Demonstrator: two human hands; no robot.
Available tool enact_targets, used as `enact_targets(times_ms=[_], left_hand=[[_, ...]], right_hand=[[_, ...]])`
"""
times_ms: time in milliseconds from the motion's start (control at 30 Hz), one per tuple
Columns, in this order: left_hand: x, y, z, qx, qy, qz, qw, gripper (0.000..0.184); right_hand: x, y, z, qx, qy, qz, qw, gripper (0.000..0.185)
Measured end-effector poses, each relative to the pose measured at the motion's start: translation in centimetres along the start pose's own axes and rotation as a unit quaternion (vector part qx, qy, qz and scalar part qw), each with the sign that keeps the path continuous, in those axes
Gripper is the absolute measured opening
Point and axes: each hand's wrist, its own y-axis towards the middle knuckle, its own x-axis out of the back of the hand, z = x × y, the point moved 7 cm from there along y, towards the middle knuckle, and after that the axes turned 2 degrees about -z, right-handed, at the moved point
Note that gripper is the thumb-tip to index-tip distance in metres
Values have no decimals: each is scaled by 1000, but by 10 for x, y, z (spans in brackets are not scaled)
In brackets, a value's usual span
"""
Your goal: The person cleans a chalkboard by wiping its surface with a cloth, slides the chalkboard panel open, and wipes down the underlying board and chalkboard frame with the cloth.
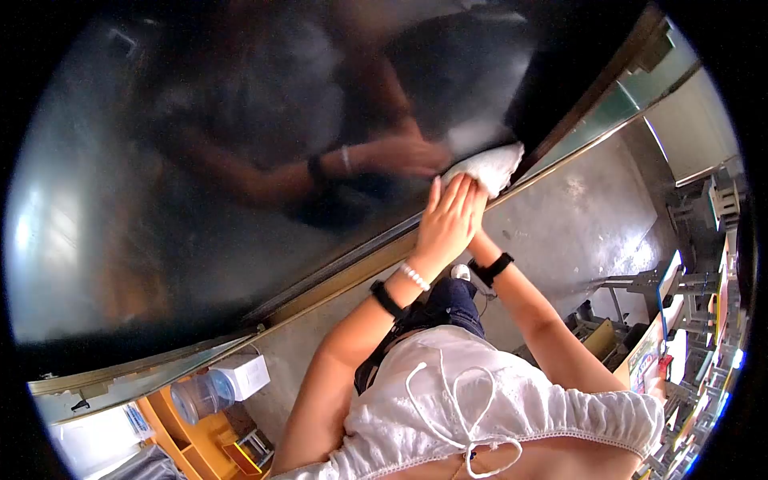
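Lying against a dark glossy panel (pixel 160 208), a white cloth (pixel 498 166) is seen toward the panel's right side, close to its near edge and the gold-brown trim (pixel 344 282) there. It is bunched and creased, with grey shading in its folds and a pointed corner turned to the far right. Its near side is covered by the hands. The fingers of the left hand (pixel 448 226) are kept almost straight and close together, with the thumb set a little apart on the left; they are laid over the right hand (pixel 481 212), and their tips are rested at the cloth. The right hand is largely hidden beneath, so how far its fingers are opened, or whether the cloth is gripped by them, cannot be told. Both forearms and a hand are mirrored in the panel.
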Motion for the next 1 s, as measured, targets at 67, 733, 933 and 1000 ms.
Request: enact_targets(times_ms=[67, 733, 933, 1000], left_hand=[[18, -29, 20, 29, -27, 15, 999, 47], [217, -137, 110, 262, 65, -315, 910, 70], [125, -56, 63, 104, 4, -198, 975, 58], [88, -16, 36, 86, -9, -153, 984, 57]], right_hand=[[-17, -25, 17, 1, 51, 51, 997, 35], [-31, 7, 300, 337, 65, -35, 938, 24], [3, 55, 152, 107, -52, -1, 993, 30], [25, 53, 95, 68, -94, -59, 992, 31]])
